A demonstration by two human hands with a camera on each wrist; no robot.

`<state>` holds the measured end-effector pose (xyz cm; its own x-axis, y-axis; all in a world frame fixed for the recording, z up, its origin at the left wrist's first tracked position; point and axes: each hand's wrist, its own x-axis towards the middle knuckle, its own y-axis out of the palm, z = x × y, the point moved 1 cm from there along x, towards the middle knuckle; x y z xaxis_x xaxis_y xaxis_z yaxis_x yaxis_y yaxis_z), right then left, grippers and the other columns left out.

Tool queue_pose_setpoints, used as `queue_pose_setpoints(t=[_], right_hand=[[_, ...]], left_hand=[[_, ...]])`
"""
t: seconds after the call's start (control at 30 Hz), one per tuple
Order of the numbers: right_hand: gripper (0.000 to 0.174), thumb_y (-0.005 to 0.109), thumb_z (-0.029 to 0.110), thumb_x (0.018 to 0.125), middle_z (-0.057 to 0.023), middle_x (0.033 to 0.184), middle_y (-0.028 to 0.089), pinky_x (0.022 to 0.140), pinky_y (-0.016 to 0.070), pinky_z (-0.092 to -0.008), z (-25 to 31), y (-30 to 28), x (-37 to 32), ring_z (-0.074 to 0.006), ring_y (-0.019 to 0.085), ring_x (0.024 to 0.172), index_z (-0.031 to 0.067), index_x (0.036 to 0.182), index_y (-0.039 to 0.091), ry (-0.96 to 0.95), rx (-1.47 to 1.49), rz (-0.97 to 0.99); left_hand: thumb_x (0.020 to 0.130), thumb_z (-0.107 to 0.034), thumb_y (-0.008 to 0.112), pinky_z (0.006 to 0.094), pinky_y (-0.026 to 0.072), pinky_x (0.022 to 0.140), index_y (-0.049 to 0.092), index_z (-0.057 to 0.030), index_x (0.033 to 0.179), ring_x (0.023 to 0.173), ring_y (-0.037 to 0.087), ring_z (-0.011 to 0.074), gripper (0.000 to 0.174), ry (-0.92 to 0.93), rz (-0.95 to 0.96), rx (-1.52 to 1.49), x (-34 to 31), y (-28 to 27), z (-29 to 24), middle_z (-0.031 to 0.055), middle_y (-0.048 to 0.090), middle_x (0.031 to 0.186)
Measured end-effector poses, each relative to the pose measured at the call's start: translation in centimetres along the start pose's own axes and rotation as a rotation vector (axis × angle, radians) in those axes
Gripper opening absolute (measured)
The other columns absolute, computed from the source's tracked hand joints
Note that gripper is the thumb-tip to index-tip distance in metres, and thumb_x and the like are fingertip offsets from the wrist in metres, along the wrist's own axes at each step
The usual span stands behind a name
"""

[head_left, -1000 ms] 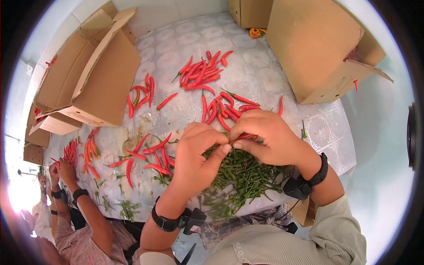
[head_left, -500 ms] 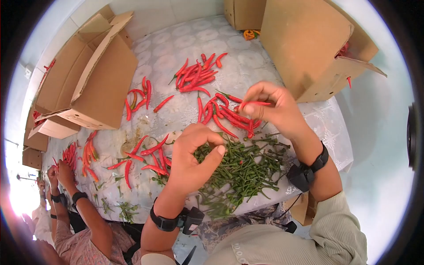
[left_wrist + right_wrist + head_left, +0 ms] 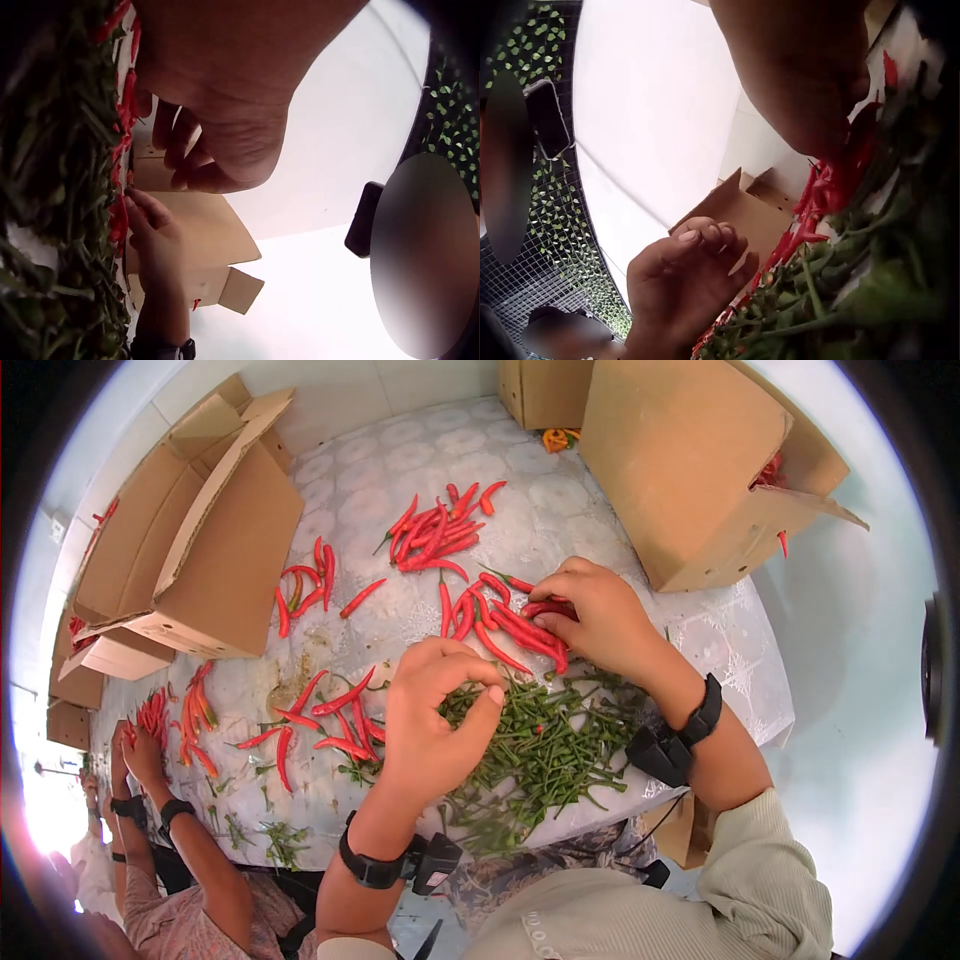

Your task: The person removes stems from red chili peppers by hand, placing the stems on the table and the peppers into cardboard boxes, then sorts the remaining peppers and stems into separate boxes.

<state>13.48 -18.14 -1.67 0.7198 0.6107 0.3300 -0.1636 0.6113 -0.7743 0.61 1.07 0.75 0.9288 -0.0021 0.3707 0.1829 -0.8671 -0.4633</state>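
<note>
My right hand [image 3: 610, 618] is at the near heap of red chili peppers [image 3: 520, 635], its fingers and thumb about a red chili [image 3: 550, 608] at the heap's right side. In the right wrist view, that hand [image 3: 802, 82] reaches down to the chilies from above, hiding part of them. My left hand [image 3: 430, 725] hovers at the left edge of a pile of green chili stems [image 3: 545, 750]. Its fingers are loosely bent, the thumb stands apart, and nothing is between them, as the left wrist view of the hand [image 3: 217, 135] also shows.
Another heap of red chilies [image 3: 435, 535] lies farther back, and several more [image 3: 350, 710] lie to the left. Cardboard boxes stand at the left [image 3: 225, 560] and right [image 3: 680, 460]. At far left, another person's hands [image 3: 140, 750] work over chilies.
My hands have parted from where they met over the stems. The right carried a red chili away and down to the near heap; the left stayed about in place, its thumb and fingers now apart.
</note>
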Motion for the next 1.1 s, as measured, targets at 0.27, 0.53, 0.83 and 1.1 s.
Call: queue_pose_setpoints(t=[0.27, 0.53, 0.83, 1.1], right_hand=[[0.02, 0.069, 0.023, 0.086, -0.016, 0.085, 0.066, 0.069, 0.0493, -0.0428, 0.0, 0.2, 0.6, -0.0341, 0.065, 0.079, 0.0035, 0.086, 0.063, 0.24, 0.215, -0.212], [0.038, 0.075, 0.04, 0.076, -0.0164, 0.078, 0.066, 0.067, 0.0501, -0.0438, 3.0, -0.1, 1.0, -0.0338, 0.066, 0.077, 0.0039, 0.087, 0.065, 0.234, -0.132, 0.255], [0.033, 0.076, 0.032, 0.071, -0.0158, 0.083, 0.066, 0.073, 0.0514, -0.0445, 2.4, 1.2, 0.6, -0.0341, 0.065, 0.081, 0.005, 0.088, 0.067, 0.079, -0.053, 0.151], [0.027, 0.073, 0.025, 0.078, -0.0134, 0.083, 0.066, 0.068, 0.0497, -0.0393, 1.3, 1.0, 0.7, -0.0298, 0.064, 0.074, 0.0026, 0.092, 0.065, 0.071, 0.205, 0.087]], left_hand=[[0.079, -0.002, 0.068, 0.0306, 0.0416, 0.077, 0.069, -0.0045, 0.086, 0.085, 0.057, 0.0166, 0.007, -0.038, -0.075, -0.014, -0.1, 0.0, 0.5, 0.0049, 0.063, 0.087], [0.075, -0.001, 0.069, 0.0349, 0.0446, 0.079, 0.068, -0.0042, 0.083, 0.085, 0.059, 0.0242, 0.008, -0.062, -0.088, -0.002, 0.0, 0.1, 0.3, 0.0092, 0.063, 0.085], [0.078, -0.002, 0.069, 0.0299, 0.0425, 0.078, 0.068, -0.0038, 0.085, 0.083, 0.057, 0.0172, 0.007, -0.026, -0.087, 0.012, 0.0, 0.4, 0.7, 0.0059, 0.063, 0.086], [0.076, -0.001, 0.069, 0.0345, 0.0451, 0.079, 0.069, -0.004, 0.084, 0.085, 0.06, 0.0237, 0.008, -0.082, -0.078, -0.004, 0.0, 0.2, 0.4, 0.0098, 0.063, 0.086]])
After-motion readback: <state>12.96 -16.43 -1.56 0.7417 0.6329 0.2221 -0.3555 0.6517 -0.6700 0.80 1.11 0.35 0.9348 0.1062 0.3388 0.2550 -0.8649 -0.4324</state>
